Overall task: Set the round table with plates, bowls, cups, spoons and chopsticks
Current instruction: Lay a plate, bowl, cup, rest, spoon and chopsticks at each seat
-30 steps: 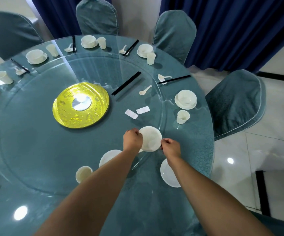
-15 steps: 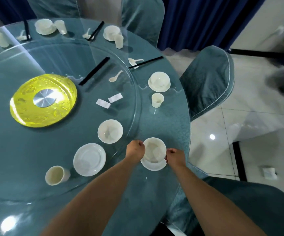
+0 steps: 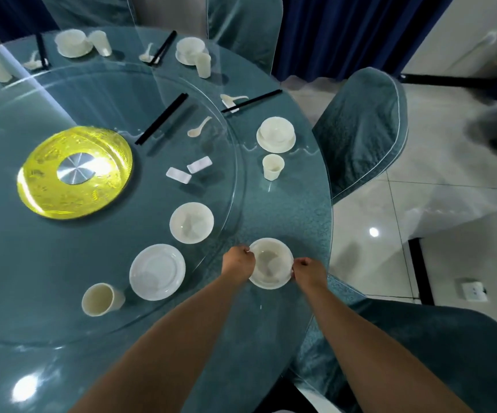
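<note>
At far left we see the yellow disc (image 3: 74, 172) with a metal hub at the centre of the glass turntable (image 3: 17, 263). Nearer us on the turntable stand a spare cup (image 3: 101, 299), an empty plate (image 3: 157, 272) just beside it, and an empty bowl (image 3: 191, 222) beyond the plate. Two white rests (image 3: 188, 170) lie farther in, with a loose spoon (image 3: 199, 127) and a pair of black chopsticks (image 3: 162, 118) beyond them.

Moving right, we find our left hand (image 3: 238, 263) with fingers curled, pinching the left rim of the held bowl (image 3: 270, 259). The bowl sits inside a small plate (image 3: 271, 284) on the outer ring of the round table (image 3: 309, 222), near the edge and just outside the turntable. Our right hand (image 3: 308, 271) is curled likewise, and it pinches the bowl's right rim.

Beyond the hands, a finished setting shows a bowl on its plate (image 3: 276, 134), a cup (image 3: 273, 166) near it, and chopsticks with a spoon (image 3: 251, 101). At far right stands a covered chair (image 3: 363, 129) on the tiled floor (image 3: 420, 210).
</note>
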The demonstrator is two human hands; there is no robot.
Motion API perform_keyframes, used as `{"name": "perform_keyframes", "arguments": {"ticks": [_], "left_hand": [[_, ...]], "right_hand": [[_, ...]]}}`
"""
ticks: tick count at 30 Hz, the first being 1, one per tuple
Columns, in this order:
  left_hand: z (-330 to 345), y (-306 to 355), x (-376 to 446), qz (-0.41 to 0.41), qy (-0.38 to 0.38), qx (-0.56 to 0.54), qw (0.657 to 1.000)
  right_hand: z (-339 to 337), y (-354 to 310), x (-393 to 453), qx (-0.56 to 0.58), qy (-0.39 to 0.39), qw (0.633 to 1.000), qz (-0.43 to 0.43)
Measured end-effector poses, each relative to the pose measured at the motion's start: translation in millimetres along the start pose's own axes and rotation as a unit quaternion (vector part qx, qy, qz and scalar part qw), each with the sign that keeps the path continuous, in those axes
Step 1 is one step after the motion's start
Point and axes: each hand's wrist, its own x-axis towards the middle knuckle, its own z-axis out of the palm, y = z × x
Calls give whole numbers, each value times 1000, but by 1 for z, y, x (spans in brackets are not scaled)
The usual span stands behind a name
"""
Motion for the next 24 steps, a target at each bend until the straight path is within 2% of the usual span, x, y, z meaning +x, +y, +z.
{"name": "perform_keyframes", "arguments": {"ticks": [5,7,13,18,21,24], "left_hand": [[-30,1,-18,34,16,42,998],[-46,-4,-25,46,31,32,998],[-115,-46,-55,47,119,18,992],[-178,-107,-74,29,197,29,979],[-203,-148,-80,7,202,82,976],[-216,-184,-82,-30,168,158,973]], "right_hand": [[-9,-19,-18,-46,49,997,-30],[-8,-27,-27,-27,50,997,-44],[36,-66,-67,56,-11,994,-89],[91,-93,-106,14,-82,986,-147],[119,-101,-131,-2,-114,979,-171],[140,-101,-152,-21,-127,973,-189]]}}
